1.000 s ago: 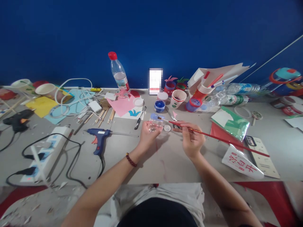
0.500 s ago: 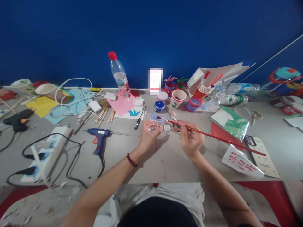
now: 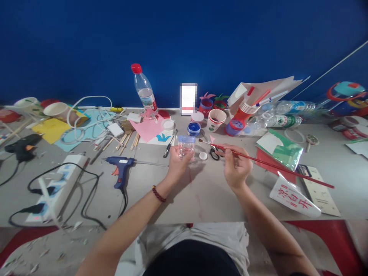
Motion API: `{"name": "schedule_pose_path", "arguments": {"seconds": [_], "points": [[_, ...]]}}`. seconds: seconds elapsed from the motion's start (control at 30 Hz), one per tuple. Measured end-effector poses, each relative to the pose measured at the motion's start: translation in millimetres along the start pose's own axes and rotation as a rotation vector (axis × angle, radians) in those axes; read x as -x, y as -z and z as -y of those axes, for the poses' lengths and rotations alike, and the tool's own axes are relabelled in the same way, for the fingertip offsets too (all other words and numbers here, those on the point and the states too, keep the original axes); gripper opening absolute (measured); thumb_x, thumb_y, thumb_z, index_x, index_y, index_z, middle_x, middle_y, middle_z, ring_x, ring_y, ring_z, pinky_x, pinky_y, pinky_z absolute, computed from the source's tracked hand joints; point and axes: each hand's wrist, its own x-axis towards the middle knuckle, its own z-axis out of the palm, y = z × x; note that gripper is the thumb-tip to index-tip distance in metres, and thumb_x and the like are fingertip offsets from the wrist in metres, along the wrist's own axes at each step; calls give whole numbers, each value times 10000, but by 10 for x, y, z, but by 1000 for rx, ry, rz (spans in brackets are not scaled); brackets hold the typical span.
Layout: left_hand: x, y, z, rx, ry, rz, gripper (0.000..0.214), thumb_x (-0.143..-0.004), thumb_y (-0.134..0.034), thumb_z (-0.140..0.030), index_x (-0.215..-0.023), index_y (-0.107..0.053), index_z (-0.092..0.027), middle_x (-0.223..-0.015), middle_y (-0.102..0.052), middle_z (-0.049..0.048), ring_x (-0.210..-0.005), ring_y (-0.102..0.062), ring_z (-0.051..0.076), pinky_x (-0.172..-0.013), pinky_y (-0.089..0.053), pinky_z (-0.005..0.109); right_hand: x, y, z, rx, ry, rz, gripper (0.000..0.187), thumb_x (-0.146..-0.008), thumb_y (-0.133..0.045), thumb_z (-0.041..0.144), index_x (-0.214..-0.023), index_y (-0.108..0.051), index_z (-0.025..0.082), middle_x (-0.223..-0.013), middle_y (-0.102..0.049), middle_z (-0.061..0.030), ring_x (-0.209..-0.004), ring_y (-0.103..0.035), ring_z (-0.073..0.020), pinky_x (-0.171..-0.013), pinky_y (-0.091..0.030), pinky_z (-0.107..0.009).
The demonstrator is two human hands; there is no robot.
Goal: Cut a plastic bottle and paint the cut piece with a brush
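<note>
Between the fingers of my left hand (image 3: 179, 161) is a small clear plastic cup (image 3: 186, 146) that looks like a cut bottle bottom, with blue paint along its upper part. My right hand (image 3: 238, 164) pinches a long red-handled paintbrush (image 3: 258, 158); its bristles point left, a short way right of the cup and apart from it. Behind the cup stands an uncapped jar of blue paint (image 3: 193, 129). A white cap (image 3: 203, 156) lies on the table between my hands. Black-handled scissors (image 3: 215, 154) rest partly behind the brush and my right fingers.
A blue hot glue gun (image 3: 122, 166) and its cord lie left of my left forearm, near a white power strip (image 3: 59, 188). A tall water bottle (image 3: 144, 90) stands at the back. Paper cups (image 3: 216, 120) and a green sheet (image 3: 283, 147) are to the right.
The brush tip has left the cup's blue part and moved right with my right hand. The cup in my left hand now stands more upright.
</note>
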Motion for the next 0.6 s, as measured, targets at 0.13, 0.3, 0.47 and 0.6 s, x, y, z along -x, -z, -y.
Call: {"name": "schedule_pose_path", "arguments": {"seconds": [0.13, 0.3, 0.47, 0.6], "points": [[29, -17, 3, -11, 20, 16, 476, -690, -813, -378, -981, -467, -228, -1004, -589, 34, -895, -635, 178, -765, -577, 364, 39, 0, 24, -111, -4, 22, 114, -964, -572, 224, -1008, -677, 234, -960, -752, -66, -904, -769, -228, -645, -696, -339], [37, -4, 69, -77, 7, 35, 437, -709, -809, -308, -982, -474, -245, -1027, -583, 26, -880, -620, 163, -787, -540, 351, 86, -23, 34, -188, -23, 125, 151, -962, -562, 170, -1031, -679, 238, -1017, -762, -70, -973, -760, -231, -646, -690, -321], [36, -12, 63, -141, 23, 27, 402, -735, -792, -267, -979, -474, -237, -996, -590, 13, -747, -616, 129, -750, -515, 340, 100, -43, 3, -152, -56, 157, 146, -960, -575, 192, -1034, -691, 241, -1030, -757, -62, -983, -757, -228, -697, -693, -340], [55, -24, 29, -120, 41, 39, 397, -749, -782, -301, -976, -463, -236, -985, -589, 3, -703, -610, 107, -725, -519, 323, 79, -42, 18, -93, -61, 157, 152, -954, -586, 198, -1027, -707, 251, -1008, -753, -45, -931, -762, -214, -704, -694, -340]]}}
